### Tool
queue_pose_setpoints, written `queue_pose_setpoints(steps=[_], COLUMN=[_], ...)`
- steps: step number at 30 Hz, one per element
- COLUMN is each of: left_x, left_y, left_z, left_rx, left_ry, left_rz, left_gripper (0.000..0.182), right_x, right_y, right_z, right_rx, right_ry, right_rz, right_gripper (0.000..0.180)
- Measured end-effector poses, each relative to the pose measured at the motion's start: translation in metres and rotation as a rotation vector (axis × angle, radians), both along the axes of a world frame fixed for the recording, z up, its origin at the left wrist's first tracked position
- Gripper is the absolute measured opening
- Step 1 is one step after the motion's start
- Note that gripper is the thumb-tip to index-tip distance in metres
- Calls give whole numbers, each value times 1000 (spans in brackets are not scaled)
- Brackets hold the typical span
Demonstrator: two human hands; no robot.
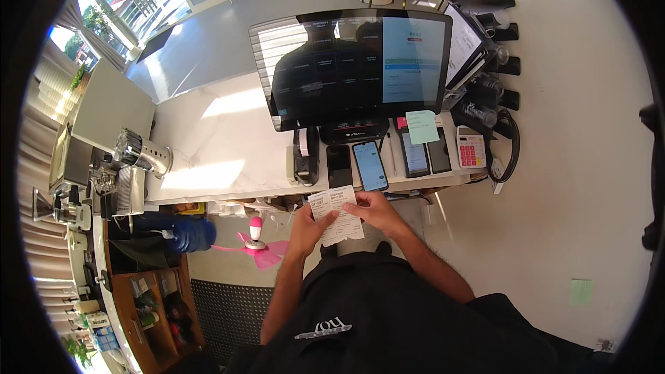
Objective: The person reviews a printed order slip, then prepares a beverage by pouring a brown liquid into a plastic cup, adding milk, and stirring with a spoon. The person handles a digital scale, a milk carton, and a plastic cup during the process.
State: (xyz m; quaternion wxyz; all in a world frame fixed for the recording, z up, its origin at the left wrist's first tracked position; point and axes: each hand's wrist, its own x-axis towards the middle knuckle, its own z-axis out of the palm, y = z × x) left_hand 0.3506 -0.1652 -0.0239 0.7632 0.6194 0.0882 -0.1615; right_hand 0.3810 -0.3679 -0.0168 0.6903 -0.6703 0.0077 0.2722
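Observation:
Two printed paper receipts (338, 218), overlapping side by side, are held in front of my body just below the counter's front edge. My left hand (310, 226) pinches them at the left, its thumb across the front. On the right side my right hand (371, 210) grips them with thumb and bent fingers. Just beyond the papers lie a dark smartphone (339, 163) and a smartphone with a lit screen (370, 166). Behind these stands a wide touchscreen monitor (353, 70), which reflects a person's outline.
Right of the phones are a card terminal (415, 153), a green sticky note (422, 127) and a calculator (471, 148). A tape dispenser (305, 156) stands left of them. A metal cutlery holder (156, 158) is farther left on the counter (208, 140). Below hangs a pink fan (257, 246).

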Motion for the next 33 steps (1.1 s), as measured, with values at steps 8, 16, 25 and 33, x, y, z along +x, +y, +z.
queue_pose_setpoints(steps=[8,16,25,33], left_x=[29,24,22,17], left_y=[-6,-14,17,92], left_z=[60,73,55,30], left_rx=[-538,-298,-153,27], left_ry=[184,-3,-67,13], left_rz=[-81,-291,-191,55], left_gripper=[52,45,39,34], right_x=[14,4,0,26], right_y=[-10,-5,27,70], right_z=[51,64,52,-7], right_rx=[186,64,195,24], right_ry=[-174,-261,-163,-52], right_rz=[-238,-299,-292,-404], right_gripper=[26,24,25,20])
